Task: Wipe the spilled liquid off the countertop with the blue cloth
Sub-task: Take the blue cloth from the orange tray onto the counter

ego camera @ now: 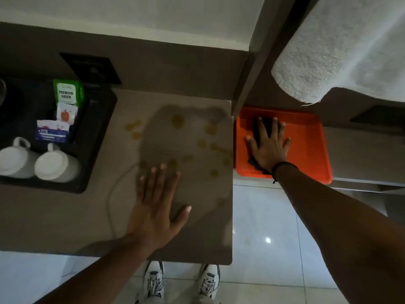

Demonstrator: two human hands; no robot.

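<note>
Two hands spread flat: my right hand [268, 144] presses the blue cloth [262, 130] on the orange tray [306, 150], not yet gripping; left hand [157, 200] splayed on the table [65, 216] left of the tray. Soft and light, I judge; pinch a bunched fold.

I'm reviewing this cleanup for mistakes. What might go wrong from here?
1. The left hand lies flat on the counter at the edge of the yellowish spill, so it may smear liquid.
2. Drops sit close to the counter's right edge; wiping that way could push them onto the floor.
3. The right hand covers the dark cloth on the orange tray with fingers spread; a loose grab could drop it.
</note>
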